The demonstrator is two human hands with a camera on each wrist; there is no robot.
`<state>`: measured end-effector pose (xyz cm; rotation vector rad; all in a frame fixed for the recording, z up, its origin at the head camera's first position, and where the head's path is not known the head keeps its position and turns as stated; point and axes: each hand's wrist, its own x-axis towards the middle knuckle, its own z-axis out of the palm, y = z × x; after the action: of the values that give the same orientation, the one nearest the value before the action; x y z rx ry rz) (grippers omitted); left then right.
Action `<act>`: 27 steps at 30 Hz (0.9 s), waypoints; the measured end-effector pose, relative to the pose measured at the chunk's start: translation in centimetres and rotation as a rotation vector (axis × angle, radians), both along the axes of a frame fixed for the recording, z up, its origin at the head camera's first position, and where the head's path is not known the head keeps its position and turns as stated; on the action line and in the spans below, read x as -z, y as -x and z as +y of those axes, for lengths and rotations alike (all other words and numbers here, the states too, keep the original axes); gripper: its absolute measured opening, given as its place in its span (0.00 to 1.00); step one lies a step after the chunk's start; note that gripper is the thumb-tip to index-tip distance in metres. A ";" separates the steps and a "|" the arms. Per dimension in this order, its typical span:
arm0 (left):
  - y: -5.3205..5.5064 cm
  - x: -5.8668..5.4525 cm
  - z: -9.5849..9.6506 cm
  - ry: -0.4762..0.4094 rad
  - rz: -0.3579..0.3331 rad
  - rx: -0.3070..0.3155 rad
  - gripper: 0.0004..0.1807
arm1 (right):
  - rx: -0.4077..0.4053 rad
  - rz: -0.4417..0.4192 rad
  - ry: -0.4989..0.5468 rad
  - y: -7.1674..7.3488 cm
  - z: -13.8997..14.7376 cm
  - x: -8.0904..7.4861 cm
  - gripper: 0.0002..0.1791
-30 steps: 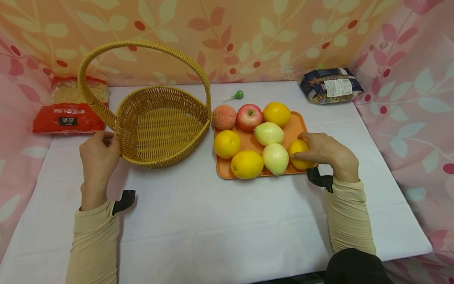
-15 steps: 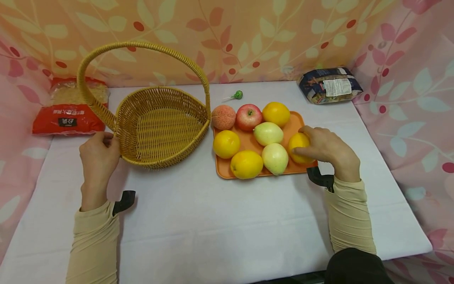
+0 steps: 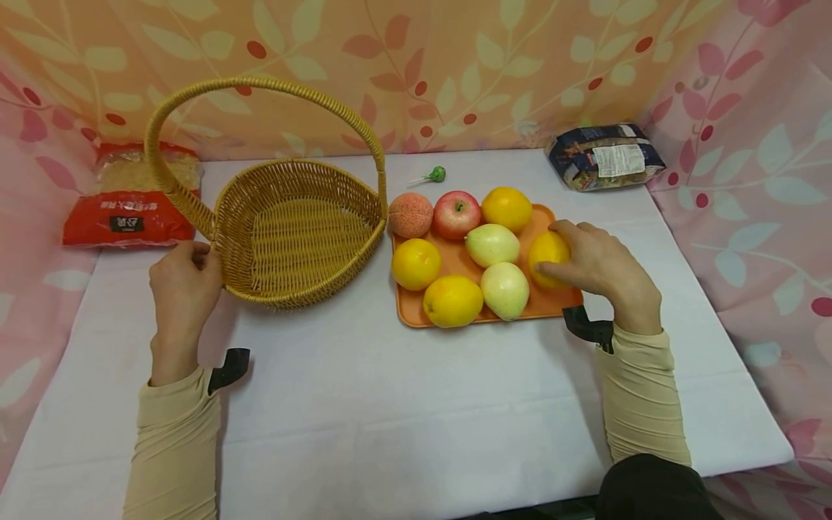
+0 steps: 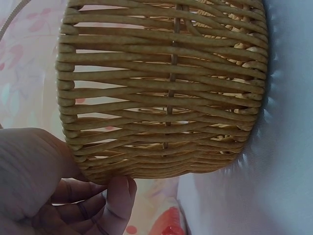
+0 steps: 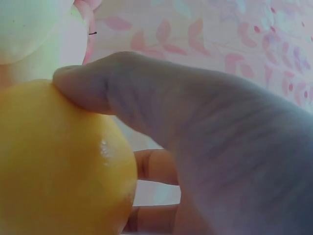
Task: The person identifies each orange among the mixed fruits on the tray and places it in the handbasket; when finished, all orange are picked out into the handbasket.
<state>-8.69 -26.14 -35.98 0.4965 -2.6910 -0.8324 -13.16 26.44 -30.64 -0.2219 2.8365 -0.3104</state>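
At the left, my left hand (image 3: pixel 186 289) pinches the near-left rim of a wicker basket (image 3: pixel 295 296) with a tall arched handle. Thumb and fingers meet at the woven edge in the left wrist view, where the basket wall (image 4: pixel 166 98) fills most of the frame. My right hand (image 3: pixel 601 271) grips a yellow orange (image 3: pixel 548 253) over the right side of an orange tray (image 3: pixel 416 318). In the right wrist view the thumb lies on top of the orange (image 5: pixel 63 161), with other fingers behind it. Whether it touches the tray is hard to tell.
On the tray lie a red apple (image 3: pixel 458 214), a rough pink ball-like fruit (image 3: pixel 411 214), pale green guava-like fruits (image 3: pixel 505 290) and several yellow fruits (image 3: pixel 453 301). Behind it is a green lollipop (image 3: pixel 437 174). Bags stand at back left (image 3: pixel 130 217) and back right (image 3: pixel 607 157).
My right hand has shifted the orange slightly away from me, toward the back of the tray. The left hand keeps its hold on the basket, which stays in place.
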 end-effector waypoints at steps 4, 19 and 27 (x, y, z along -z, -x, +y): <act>0.0 0.0 0.0 0.005 0.002 0.005 0.21 | 0.001 0.026 0.014 -0.1 -0.2 -0.1 0.39; 0.1 -0.1 0.1 0.006 -0.006 0.011 0.21 | -0.040 0.221 0.149 -0.7 -1.9 -0.2 0.41; 0.1 -0.1 0.0 0.001 -0.022 0.007 0.21 | -0.112 0.376 0.183 -0.9 -3.0 0.1 0.39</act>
<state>-8.75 -26.09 -35.83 0.4985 -2.7145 -0.8327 -12.23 23.43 -30.77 -0.5264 3.1460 -0.5568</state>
